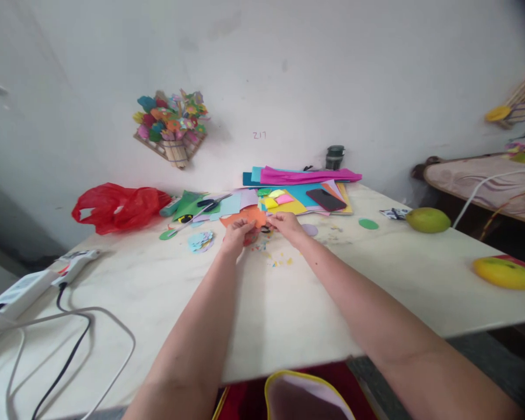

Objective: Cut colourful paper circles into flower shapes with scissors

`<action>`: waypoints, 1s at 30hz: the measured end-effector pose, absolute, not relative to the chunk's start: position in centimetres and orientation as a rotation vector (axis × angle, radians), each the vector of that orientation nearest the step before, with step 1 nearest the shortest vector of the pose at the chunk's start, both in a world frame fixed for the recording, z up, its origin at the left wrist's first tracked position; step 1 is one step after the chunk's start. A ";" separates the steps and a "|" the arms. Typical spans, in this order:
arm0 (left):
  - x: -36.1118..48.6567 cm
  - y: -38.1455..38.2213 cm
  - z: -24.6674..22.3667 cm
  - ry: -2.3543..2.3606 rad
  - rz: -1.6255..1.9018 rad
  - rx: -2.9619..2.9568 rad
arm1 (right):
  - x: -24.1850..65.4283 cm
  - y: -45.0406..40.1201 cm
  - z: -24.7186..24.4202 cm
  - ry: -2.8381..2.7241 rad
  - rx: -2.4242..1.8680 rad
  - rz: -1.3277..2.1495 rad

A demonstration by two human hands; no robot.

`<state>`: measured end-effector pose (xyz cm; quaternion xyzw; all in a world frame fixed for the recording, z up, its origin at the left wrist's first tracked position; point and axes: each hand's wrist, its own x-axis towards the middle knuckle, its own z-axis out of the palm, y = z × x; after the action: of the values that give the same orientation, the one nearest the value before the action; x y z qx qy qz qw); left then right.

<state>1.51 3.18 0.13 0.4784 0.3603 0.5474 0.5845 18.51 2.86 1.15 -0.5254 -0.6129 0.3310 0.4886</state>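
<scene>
My left hand (240,234) is closed on a piece of orange paper (254,216) held just above the table. My right hand (286,225) pinches at the right edge of the same paper, fingers pressed together. Beneath and in front of the hands lie tiny paper scraps (280,261). To the left rests a pale blue disc (200,242) heaped with small cut pieces. A lilac paper disc (310,230) lies just beyond my right wrist. Dark-handled scissors (213,202) lie on coloured sheets behind my left hand.
Along the wall lie stacked coloured sheets (310,175) and a dark phone (326,199). A red plastic bag (120,207) is at the left, with a power strip (75,265) and cables nearer. A green fruit (428,220) and a yellow fruit (504,273) sit at the right.
</scene>
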 end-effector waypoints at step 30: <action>-0.1 4.1 -0.8 0.767 1.524 0.825 | 15.4 4.0 4.6 -1.994 -2.032 0.083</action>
<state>-0.07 4.14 -0.83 0.3535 0.3285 0.6530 0.5837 15.41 4.03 4.61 -0.7059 -0.6925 0.0287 0.1460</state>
